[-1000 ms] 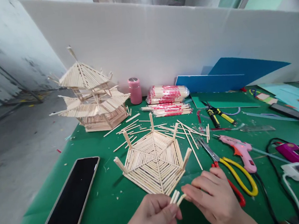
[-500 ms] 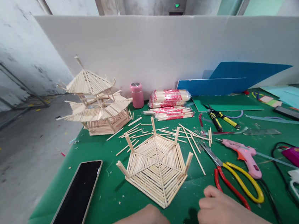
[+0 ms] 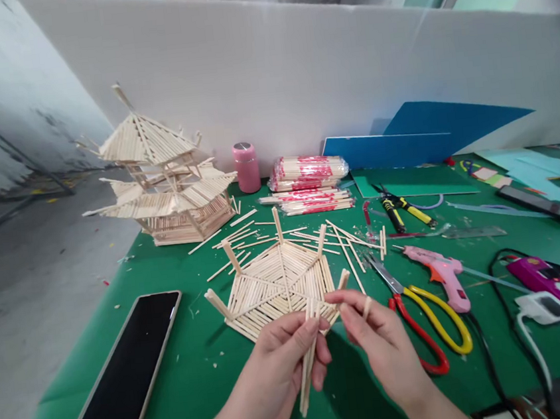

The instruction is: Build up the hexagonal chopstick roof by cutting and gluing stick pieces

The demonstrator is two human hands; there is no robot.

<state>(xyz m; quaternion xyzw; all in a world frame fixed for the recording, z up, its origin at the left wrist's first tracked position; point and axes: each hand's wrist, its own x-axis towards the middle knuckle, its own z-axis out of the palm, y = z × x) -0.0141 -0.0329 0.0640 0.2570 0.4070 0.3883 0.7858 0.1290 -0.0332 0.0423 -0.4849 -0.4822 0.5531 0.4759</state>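
Observation:
My left hand (image 3: pixel 288 352) is closed around a small bundle of thin wooden sticks (image 3: pixel 306 383), which slants upright in front of the base. Close by on the right, my right hand (image 3: pixel 380 332) is pinched, and the pale end of a wooden stick (image 3: pixel 367 307) pokes out between its fingers; most of that stick is hidden. Behind both hands lies a hexagonal stick base (image 3: pixel 268 290) with short posts standing at its corners. My hands cover its front part. Loose sticks (image 3: pixel 243 243) are scattered just beyond it.
A stick pagoda (image 3: pixel 158 189) stands at the back left, beside a pink canister (image 3: pixel 246 169) and wrapped stick packs (image 3: pixel 311 173). The phone (image 3: pixel 124 369) lies left. On the right are scissors (image 3: pixel 421 311), wire cutters (image 3: pixel 400 210), a pink glue gun (image 3: pixel 439 273) and cables.
Both hands have risen from the bottom edge to in front of the base. The stick bundle in my left hand has come into sight. The view has tipped down slightly.

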